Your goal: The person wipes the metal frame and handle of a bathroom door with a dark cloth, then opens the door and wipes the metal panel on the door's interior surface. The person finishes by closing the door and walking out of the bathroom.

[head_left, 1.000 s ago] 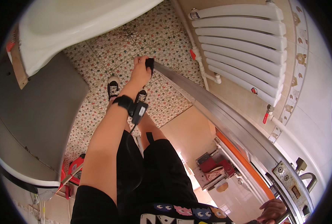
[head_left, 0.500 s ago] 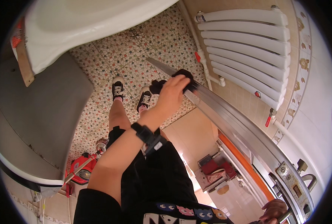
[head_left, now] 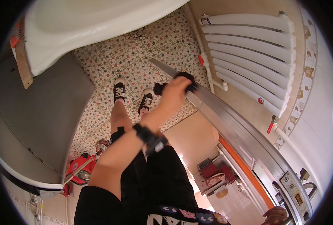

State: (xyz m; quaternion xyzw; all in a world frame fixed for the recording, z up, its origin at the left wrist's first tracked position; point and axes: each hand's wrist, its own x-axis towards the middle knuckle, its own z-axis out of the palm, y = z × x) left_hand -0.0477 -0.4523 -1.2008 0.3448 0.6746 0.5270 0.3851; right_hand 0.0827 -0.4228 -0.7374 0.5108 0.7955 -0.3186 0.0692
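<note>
My left hand [head_left: 174, 92], a little blurred, presses a black cloth [head_left: 185, 79] against the narrow metal edge of a door [head_left: 234, 120]. Its fingers are bent over the cloth, and a loose end hangs out on the side near my shoes. A black band with a small device [head_left: 149, 138] is around that wrist. At the lower right, my right hand [head_left: 275, 216] is closed around the door handle [head_left: 286, 222], partly cut off by the picture's rim. Beside it on the door edge is a worn lock plate [head_left: 292, 187].
A white radiator [head_left: 249, 56] with pipes and red valve handles is on the wall beyond the door. At the upper left is a white basin [head_left: 99, 22], above a grey appliance [head_left: 39, 112]. A red object [head_left: 78, 168] and a pole stand on the patterned tile floor [head_left: 129, 48].
The view has shifted slightly, so the door and radiator appear farther right. My left hand stays on the cloth at about the same stretch of door edge; my right hand sits slightly lower in view.
</note>
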